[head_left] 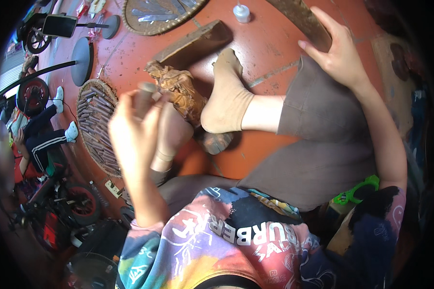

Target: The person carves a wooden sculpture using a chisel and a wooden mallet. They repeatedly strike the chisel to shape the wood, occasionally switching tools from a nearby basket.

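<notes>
My left hand point(135, 127) is closed round a short brown wooden piece point(144, 98), its round end sticking up past the fingers; the hand is blurred. On the right, my right hand point(340, 58) grips the near end of a long brown wooden block point(306, 21), thumb on one side and fingers on the other. The far end of that block runs out of the top of the view. Crumpled brown cloth point(181, 86) lies between my feet, over a dark wooden block point(217, 142). Another wooden block point(193, 43) lies just beyond the cloth.
A round basket of metal blades point(164, 29) stands at the top, near a small white bottle point(241, 13). Many short brown sticks fill a woven basket point(112, 161) on the left. Round fan bases point(82, 62), motorbikes point(77, 204) and another person's legs point(48, 139) are farther left.
</notes>
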A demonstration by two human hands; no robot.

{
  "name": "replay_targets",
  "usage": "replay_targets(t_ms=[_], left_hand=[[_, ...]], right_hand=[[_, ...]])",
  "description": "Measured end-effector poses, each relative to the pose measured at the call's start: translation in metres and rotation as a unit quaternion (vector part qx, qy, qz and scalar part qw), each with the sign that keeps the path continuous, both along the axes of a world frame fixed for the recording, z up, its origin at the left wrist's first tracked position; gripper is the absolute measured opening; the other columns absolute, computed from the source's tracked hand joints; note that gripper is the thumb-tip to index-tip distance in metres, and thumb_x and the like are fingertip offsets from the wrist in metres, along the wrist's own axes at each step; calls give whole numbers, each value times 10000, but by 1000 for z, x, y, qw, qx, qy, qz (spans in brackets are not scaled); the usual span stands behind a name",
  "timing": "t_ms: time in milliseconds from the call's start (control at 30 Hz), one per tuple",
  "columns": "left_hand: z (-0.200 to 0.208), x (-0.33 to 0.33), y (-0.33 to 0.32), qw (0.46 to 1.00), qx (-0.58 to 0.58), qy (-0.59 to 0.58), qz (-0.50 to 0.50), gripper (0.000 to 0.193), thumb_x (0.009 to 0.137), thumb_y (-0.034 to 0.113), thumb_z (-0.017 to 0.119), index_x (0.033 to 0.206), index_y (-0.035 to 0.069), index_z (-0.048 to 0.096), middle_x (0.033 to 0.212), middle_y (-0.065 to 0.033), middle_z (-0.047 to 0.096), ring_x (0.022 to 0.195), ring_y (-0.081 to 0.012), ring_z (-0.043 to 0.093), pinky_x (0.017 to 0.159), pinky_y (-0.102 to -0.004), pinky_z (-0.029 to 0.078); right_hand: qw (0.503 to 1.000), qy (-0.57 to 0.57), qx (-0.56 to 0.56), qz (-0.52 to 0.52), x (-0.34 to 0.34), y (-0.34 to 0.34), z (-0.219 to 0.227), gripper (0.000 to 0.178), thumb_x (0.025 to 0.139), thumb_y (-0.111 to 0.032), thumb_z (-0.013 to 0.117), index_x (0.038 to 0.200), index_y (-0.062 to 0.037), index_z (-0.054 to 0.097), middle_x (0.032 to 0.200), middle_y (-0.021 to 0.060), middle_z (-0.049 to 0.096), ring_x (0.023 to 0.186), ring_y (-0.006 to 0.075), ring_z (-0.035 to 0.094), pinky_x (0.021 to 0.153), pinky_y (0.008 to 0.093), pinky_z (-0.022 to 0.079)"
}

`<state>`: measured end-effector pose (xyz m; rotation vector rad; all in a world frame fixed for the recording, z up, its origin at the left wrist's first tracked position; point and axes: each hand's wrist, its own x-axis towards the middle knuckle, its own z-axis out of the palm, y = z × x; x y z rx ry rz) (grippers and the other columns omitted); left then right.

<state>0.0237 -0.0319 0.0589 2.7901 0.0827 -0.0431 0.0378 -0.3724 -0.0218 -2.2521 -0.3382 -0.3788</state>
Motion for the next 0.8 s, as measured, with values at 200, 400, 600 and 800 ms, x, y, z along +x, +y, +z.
replay_targets(t_ms=[200,400,600,800], left_hand=[[-56,-16,-15,994,99,-21,26,939,656,580,744,1133,-189,493,853,-294,635,786,-375,666,687,-419,536],[-70,-8,-32,990,87,9,110,751,643,506,760,949,-143,540,817,-284,644,768,-411,653,718,-446,530],[-75,1,-3,997,-16,18,71,720,635,442,740,941,-182,550,769,-287,648,784,-397,659,731,-432,527],[-92,18,40,940,-305,155,-15,721,642,350,802,1152,-90,544,1043,-250,643,977,-292,641,842,-358,501]], right_hand=[[988,152,2,33,5,7,6,433,703,-205,782,1042,-38,570,895,154,661,865,279,657,763,366,488],[981,182,-68,24,3,8,-12,452,648,-227,818,970,-29,571,852,152,648,840,313,646,743,373,484],[981,183,-67,4,-5,-3,-19,441,646,-203,817,961,-24,566,848,156,649,826,298,650,734,358,481],[981,181,-66,-8,-9,-8,-21,450,638,-196,822,963,-21,565,846,155,652,818,283,657,731,352,482]])
